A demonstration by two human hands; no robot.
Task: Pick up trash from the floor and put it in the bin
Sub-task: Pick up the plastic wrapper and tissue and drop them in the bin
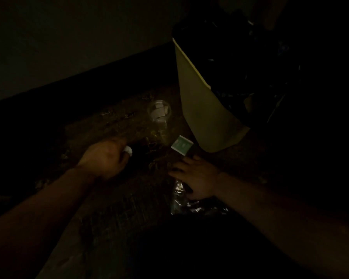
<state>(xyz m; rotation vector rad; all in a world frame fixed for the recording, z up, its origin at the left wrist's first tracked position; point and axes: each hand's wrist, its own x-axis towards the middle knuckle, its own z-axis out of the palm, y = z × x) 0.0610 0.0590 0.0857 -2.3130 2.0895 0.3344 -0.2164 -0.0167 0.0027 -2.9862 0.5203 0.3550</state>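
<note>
Crouching over the dim floor, the left hand [107,158] pinches a white scrap [128,151] while the right hand [195,179], nearer the bin [199,109], clutches crinkly wrappers [181,198], green card [182,147] just beyond its fingertips.

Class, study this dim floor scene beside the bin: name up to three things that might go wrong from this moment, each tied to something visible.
1. The scene is very dark, so small debris on the floor may be missed.
2. The left hand pinches only a small white scrap; it might slip out.
3. The right hand rests on crinkled foil wrappers while the green packet and clear plastic cup lie near the yellow bin; reaching could knock them.
</note>
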